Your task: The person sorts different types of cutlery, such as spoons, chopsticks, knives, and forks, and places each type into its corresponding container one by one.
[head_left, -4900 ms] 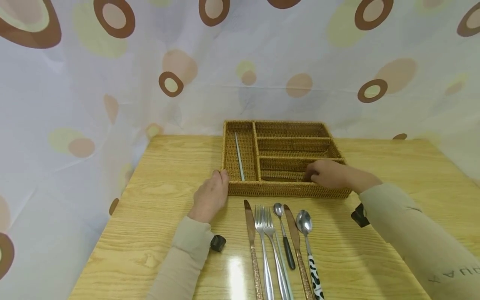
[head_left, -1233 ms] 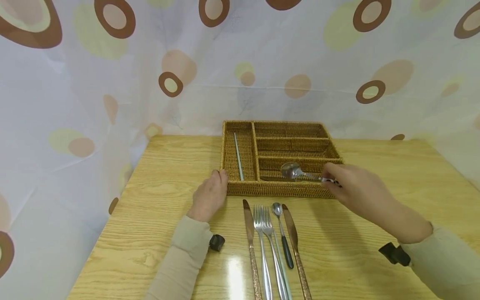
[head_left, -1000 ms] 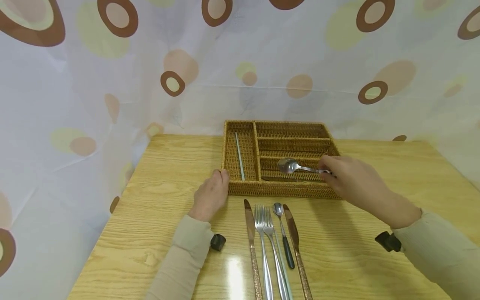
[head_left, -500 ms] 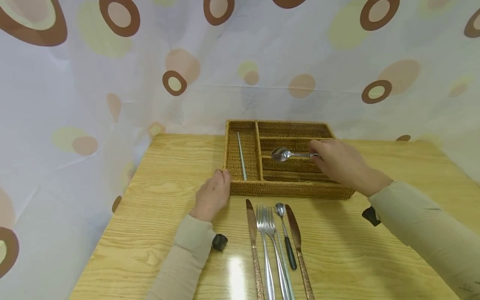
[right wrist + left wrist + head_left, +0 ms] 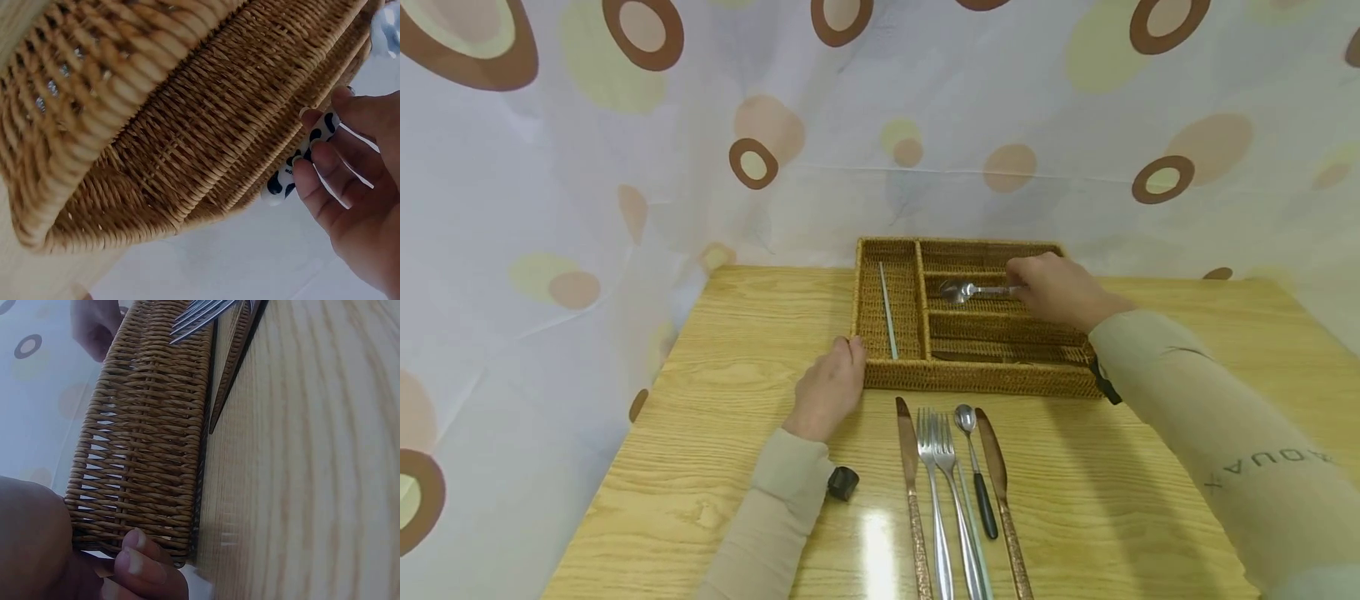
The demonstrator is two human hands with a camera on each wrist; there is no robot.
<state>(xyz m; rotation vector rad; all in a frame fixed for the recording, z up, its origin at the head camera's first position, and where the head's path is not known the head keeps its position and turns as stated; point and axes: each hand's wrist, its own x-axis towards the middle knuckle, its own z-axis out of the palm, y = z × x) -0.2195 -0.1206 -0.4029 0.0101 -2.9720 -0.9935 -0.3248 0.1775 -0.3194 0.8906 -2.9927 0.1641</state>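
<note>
Head view: glossy wooden table [image 5: 715,467] against a circle-patterned curtain [image 5: 625,150].

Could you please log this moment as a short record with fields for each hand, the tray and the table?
left hand: rests against the near left corner of the wicker tray
right hand: pinches a spoon by its black-and-white handle, over the tray's middle right compartment
tray contents: a thin rod in the left compartment
table: two knives, two forks, a small spoon in a row before the tray
</note>
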